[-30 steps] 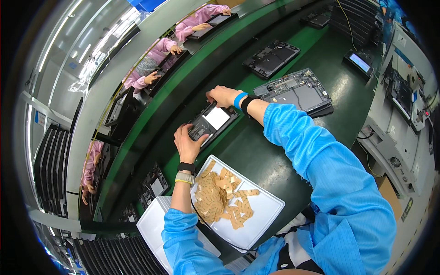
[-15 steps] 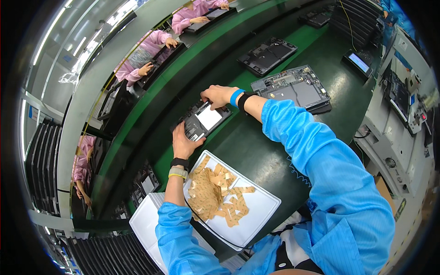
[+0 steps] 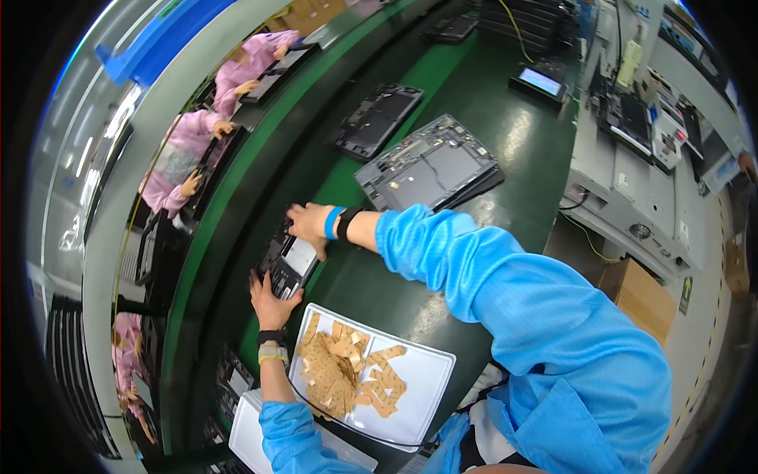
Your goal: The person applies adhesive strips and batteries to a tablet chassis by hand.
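An opened laptop base [image 3: 278, 254] with dark parts and a pale rectangular patch lies at the left of the green work surface. My left hand [image 3: 274, 302] grips its near edge, thumb and fingers apart around the corner. My right hand [image 3: 312, 227] holds the far end, its fingers over the edge and partly hiding that corner. Just nearer than the laptop base is a white tray [image 3: 430, 383], on which a heap of tan, printed peeled strips [image 3: 335, 367] rests.
A larger opened laptop base [image 3: 422, 170] lies beyond my right forearm, with another laptop base [image 3: 379, 118] behind it. A small screen [image 3: 541, 83] stands at far right, beside a grey equipment bench [image 3: 624, 178]. People in pink sleeves [image 3: 185, 142] work across the line.
The view has swung right, so the bench things sit farther left in it. Both hands stay on the laptop base; my right hand now lies flatter across its far end.
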A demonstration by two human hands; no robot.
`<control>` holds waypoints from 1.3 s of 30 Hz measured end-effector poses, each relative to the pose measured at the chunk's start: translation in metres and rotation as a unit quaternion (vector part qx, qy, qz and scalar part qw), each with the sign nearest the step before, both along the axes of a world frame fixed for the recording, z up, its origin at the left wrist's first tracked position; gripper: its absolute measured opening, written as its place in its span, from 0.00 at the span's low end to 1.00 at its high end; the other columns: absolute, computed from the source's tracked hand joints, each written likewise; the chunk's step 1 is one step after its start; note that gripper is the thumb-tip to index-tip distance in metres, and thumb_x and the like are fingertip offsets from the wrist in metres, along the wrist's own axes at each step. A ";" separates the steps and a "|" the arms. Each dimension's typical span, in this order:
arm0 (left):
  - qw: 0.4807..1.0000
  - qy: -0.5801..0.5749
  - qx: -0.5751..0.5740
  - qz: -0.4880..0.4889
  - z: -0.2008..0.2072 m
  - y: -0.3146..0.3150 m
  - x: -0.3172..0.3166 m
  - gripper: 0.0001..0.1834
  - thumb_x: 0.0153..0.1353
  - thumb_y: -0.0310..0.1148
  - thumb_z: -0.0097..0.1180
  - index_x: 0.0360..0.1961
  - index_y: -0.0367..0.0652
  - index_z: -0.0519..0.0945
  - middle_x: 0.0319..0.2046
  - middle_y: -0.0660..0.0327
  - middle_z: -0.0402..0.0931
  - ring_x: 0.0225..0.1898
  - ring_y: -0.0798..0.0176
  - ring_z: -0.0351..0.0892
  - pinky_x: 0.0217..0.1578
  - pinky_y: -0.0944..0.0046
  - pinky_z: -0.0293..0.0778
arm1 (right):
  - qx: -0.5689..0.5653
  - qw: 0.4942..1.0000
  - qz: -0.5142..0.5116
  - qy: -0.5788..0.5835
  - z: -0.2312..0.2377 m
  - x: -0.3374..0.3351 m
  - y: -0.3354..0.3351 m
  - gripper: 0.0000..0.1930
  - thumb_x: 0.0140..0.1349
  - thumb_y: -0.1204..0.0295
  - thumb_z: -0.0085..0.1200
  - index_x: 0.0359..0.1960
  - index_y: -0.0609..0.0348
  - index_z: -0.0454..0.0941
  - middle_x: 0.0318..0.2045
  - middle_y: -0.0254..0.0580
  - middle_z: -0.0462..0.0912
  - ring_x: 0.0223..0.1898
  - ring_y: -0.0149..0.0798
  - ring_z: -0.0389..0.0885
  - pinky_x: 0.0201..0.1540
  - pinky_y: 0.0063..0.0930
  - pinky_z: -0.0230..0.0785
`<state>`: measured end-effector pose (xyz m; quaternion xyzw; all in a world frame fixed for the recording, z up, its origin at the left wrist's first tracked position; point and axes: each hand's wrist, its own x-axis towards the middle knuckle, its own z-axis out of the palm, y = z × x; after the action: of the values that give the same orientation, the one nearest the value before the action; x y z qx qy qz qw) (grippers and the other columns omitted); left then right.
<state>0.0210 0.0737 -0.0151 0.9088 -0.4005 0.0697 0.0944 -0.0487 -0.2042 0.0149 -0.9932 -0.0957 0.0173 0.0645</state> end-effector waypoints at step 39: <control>0.995 0.012 0.100 0.023 -0.018 0.038 0.020 0.59 0.56 0.68 0.66 0.76 0.35 0.60 0.75 0.36 0.57 0.75 0.34 0.58 0.72 0.45 0.63 | 0.173 0.969 -0.010 -0.173 0.054 -0.116 0.032 0.16 0.67 0.56 0.57 0.40 0.58 0.84 0.38 0.51 0.86 0.46 0.57 0.85 0.51 0.54 0.75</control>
<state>0.0406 0.1121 -0.0332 0.9233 -0.3835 0.0208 0.0064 -0.1649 -0.1725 0.0691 -0.9556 -0.0973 -0.1725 0.2184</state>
